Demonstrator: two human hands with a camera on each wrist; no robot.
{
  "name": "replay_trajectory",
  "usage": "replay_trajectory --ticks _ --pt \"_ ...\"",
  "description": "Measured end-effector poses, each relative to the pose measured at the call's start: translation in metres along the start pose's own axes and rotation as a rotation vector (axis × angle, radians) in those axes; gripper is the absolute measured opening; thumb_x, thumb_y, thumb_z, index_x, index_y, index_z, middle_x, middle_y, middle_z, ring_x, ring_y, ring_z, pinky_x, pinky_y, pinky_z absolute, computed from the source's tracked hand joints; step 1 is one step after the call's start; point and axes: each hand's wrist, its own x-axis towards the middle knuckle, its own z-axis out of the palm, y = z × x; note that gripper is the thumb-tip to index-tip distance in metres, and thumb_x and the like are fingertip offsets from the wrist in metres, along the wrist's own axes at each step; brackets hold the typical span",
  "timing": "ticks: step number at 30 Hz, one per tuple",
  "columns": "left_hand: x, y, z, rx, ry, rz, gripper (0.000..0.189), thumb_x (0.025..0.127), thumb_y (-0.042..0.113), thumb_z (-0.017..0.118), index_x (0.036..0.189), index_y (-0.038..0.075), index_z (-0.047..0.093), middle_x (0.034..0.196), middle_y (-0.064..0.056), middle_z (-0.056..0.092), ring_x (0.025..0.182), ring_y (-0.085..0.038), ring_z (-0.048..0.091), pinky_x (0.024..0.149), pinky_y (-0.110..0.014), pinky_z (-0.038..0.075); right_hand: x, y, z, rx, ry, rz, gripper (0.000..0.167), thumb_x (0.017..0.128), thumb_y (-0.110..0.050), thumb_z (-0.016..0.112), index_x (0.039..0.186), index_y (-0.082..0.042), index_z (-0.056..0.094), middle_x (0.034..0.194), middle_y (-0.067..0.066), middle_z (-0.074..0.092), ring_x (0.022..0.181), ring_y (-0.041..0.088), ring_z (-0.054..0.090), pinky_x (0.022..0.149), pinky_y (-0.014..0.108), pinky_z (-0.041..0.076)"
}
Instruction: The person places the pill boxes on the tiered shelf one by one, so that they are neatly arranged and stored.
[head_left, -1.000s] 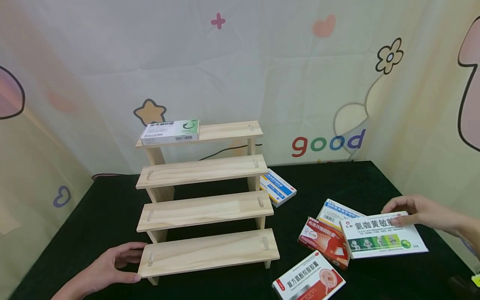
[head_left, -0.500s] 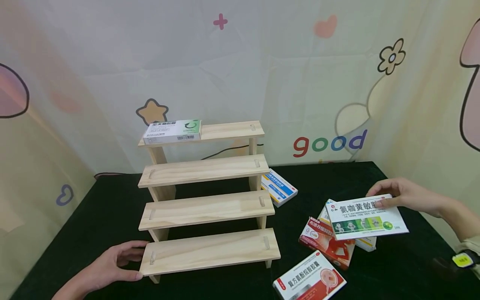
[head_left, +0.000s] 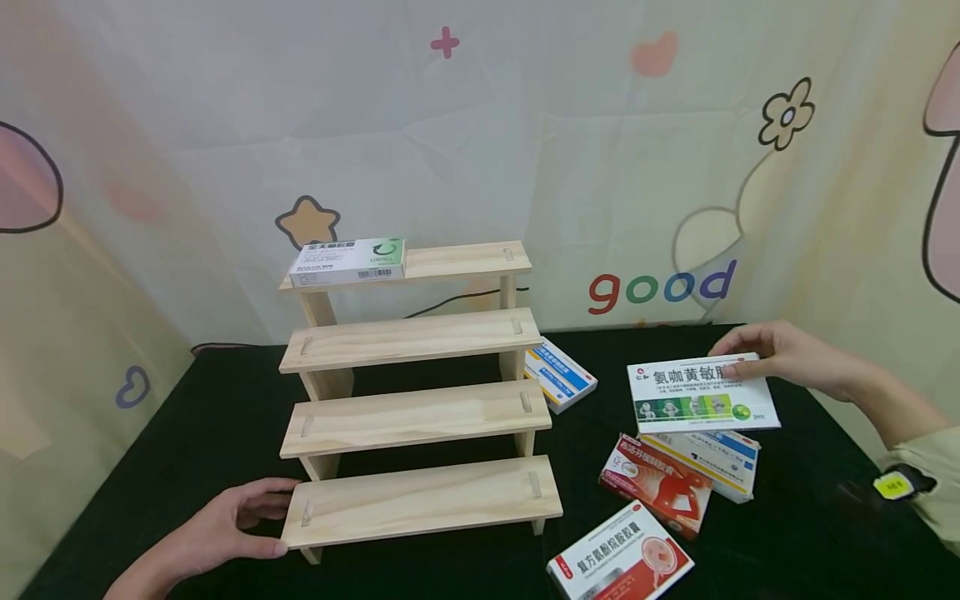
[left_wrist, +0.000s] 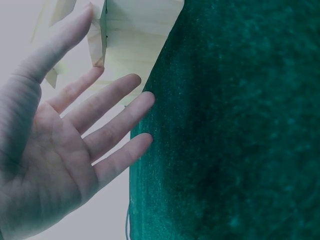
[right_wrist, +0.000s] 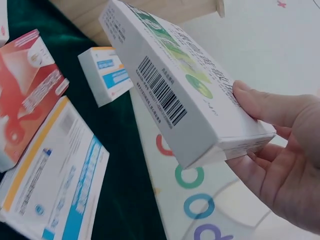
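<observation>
My right hand (head_left: 780,354) grips the right end of a white medicine box (head_left: 705,404) with a green picture strip. The thumb lies on its printed face and the fingers are behind, as the right wrist view shows. The box is raised, overlapping a blue-and-white medicine box (head_left: 712,458) in the head view. My left hand (head_left: 217,529) holds the left end of the lowest shelf (head_left: 423,504) of a stepped wooden stand, thumb at the front corner, index finger at the back. In the left wrist view, the other fingers (left_wrist: 117,125) spread out straight, off the wood.
A white-and-green box (head_left: 348,262) lies on the top shelf (head_left: 465,262), at its left. On the dark green cloth (head_left: 555,483) are a red box (head_left: 656,487), a red-and-white box (head_left: 618,554) and another blue-and-white box (head_left: 558,375) beside the stand. A patterned curtain (head_left: 480,150) hangs behind.
My right hand has carried the white box with the green strip up and left, uncovering more of the red and blue-and-white boxes. The left hand keeps its place at the lowest shelf.
</observation>
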Motion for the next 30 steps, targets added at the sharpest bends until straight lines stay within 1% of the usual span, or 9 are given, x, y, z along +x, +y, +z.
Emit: replay_trajectory --ticks 6,12,17,22,30 --pt "-0.001 0.001 0.0 0.015 0.005 0.008 0.062 0.082 0.011 0.066 0.13 -0.013 0.034 0.121 -0.033 0.047 0.104 -0.04 0.053 0.082 -0.054 0.044 0.013 -0.013 -0.002 -0.009 0.038 -0.019 0.025 0.087 -0.011 0.058 0.11 0.0 0.057 0.099 0.003 0.061 0.081 0.019 0.059 0.066 0.028 0.051" --pt "0.0 0.001 0.0 0.014 0.009 0.002 0.062 0.081 0.011 0.067 0.13 -0.012 0.035 0.121 -0.032 0.049 0.104 -0.04 0.053 0.081 -0.054 0.044 0.025 -0.029 -0.002 -0.009 0.064 -0.005 0.028 0.087 -0.013 0.059 0.112 0.0 0.057 0.101 0.008 0.059 0.082 0.019 0.058 0.068 0.026 0.049" --pt "0.001 0.003 0.0 0.021 0.003 -0.006 0.062 0.082 0.012 0.066 0.13 -0.011 0.035 0.121 -0.03 0.049 0.104 -0.039 0.053 0.083 -0.054 0.043 0.037 -0.041 0.001 0.015 0.05 -0.054 0.027 0.087 -0.012 0.059 0.111 0.0 0.057 0.101 0.006 0.059 0.084 0.019 0.059 0.069 0.026 0.049" --pt "0.0 0.003 0.0 0.025 0.002 0.008 0.062 0.082 0.012 0.066 0.13 -0.012 0.035 0.121 -0.03 0.049 0.103 -0.037 0.053 0.082 -0.053 0.044 0.048 -0.053 0.001 0.037 0.044 -0.111 0.025 0.088 -0.011 0.058 0.11 0.001 0.058 0.1 0.005 0.06 0.083 0.021 0.06 0.068 0.025 0.049" --pt "-0.001 0.004 0.0 0.023 0.005 0.006 0.062 0.081 0.012 0.066 0.13 -0.012 0.036 0.12 -0.03 0.049 0.103 -0.038 0.053 0.082 -0.053 0.044 0.063 -0.07 0.002 0.041 0.04 -0.101 0.029 0.089 -0.015 0.058 0.112 0.002 0.056 0.101 0.006 0.061 0.084 0.021 0.06 0.071 0.025 0.049"
